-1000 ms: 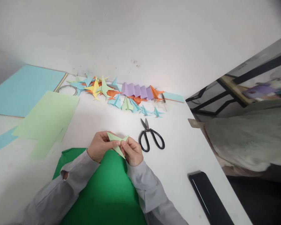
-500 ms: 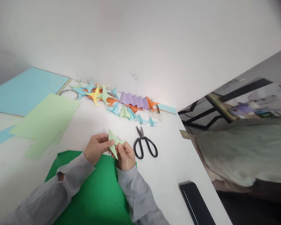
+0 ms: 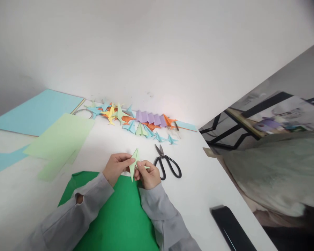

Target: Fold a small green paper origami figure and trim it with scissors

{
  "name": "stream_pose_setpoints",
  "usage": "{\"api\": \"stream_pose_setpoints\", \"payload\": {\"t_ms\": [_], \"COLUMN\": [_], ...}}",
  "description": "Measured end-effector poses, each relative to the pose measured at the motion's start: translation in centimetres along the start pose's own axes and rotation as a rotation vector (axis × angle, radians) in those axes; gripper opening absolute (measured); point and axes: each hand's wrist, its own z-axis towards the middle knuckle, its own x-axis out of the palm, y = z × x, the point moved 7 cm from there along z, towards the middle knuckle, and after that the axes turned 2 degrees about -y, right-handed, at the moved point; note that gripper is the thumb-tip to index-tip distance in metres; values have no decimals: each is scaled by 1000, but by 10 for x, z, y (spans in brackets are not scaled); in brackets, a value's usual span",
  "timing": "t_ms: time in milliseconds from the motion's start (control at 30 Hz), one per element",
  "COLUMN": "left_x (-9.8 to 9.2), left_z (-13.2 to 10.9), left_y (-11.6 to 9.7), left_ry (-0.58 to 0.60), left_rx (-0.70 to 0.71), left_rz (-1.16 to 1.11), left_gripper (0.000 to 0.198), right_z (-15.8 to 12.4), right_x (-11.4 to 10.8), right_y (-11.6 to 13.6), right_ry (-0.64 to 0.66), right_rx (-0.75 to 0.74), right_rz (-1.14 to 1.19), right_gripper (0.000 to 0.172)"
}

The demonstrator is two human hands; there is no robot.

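Between my two hands is a small pale green folded paper figure (image 3: 133, 161) with long pointed ends. My left hand (image 3: 117, 168) pinches its left side between thumb and fingers. My right hand (image 3: 148, 174) is closed on its right part, and a thin green tip pokes out past those fingers. Both hands are held above the near edge of a green cloth (image 3: 117, 216). Just right of my right hand lie black-handled scissors (image 3: 167, 162), blades spread a little and pointing away. Folds hidden under my fingers cannot be made out.
Along the wall lies a row of colourful folded paper figures (image 3: 119, 113) and a pleated purple paper (image 3: 150, 118). At left are blue sheets (image 3: 42, 111) and cut green paper (image 3: 62, 136). A black phone-like object (image 3: 231, 226) lies near the right edge. Another person's sleeve (image 3: 277, 167) is beyond.
The view has shifted, so most things sit slightly lower and the near ones farther right. The green paper figure has turned more upright in my fingers. Both hands keep hold of it.
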Motion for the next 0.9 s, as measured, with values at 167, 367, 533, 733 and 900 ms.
{"api": "stream_pose_setpoints", "payload": {"t_ms": [167,367,533,733,900], "left_x": [-3,-10,-14,-12,-7], "left_z": [2,4,3,3,4], "left_y": [0,-1,-8,-8,-8], "left_ry": [11,6,-71,-55,43], "left_rx": [55,136,171,84,50], "left_rz": [48,129,221,202,231], "left_gripper": [22,18,19,26,26], "right_z": [1,-5,-6,-5,-5], "right_x": [4,6,-1,-9,-9], "right_y": [3,12,14,15,13], "right_ry": [46,34,-53,-90,-64], "right_rx": [-35,-95,-206,-298,-246], "right_rz": [9,-47,-146,-376,-344], "right_gripper": [33,25,17,19,21]}}
